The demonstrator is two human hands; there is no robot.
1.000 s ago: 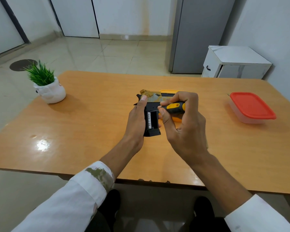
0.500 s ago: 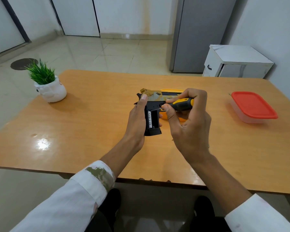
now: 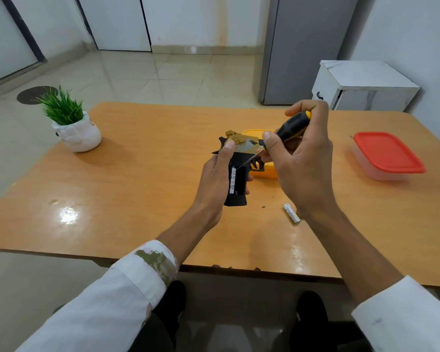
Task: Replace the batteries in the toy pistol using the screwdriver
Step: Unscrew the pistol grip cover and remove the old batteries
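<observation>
Roughly halfway, judging by layout. Gripping toy pistol (image 3: 244, 149) by its handle with left hand (image 3: 215, 179), raised just over mid-table (image 3: 137, 186). Clutching screwdriver (image 3: 290, 128) in right hand (image 3: 302, 168), tip down at top edge of open battery bay. Already past unscrewing: no cover on bay. Seeing one white battery (image 3: 233, 180) seated in bay's left slot. Reading right slot as dark, probably empty, though hard to confirm at this angle. Spotting one loose battery (image 3: 292, 212) on table, near-right of pistol, beside right wrist. Left to do: lever out seated cell, load fresh ones, refit cover, drive screw. No cover or screw located. Noting yellow tub (image 3: 263, 171) just behind pistol.
</observation>
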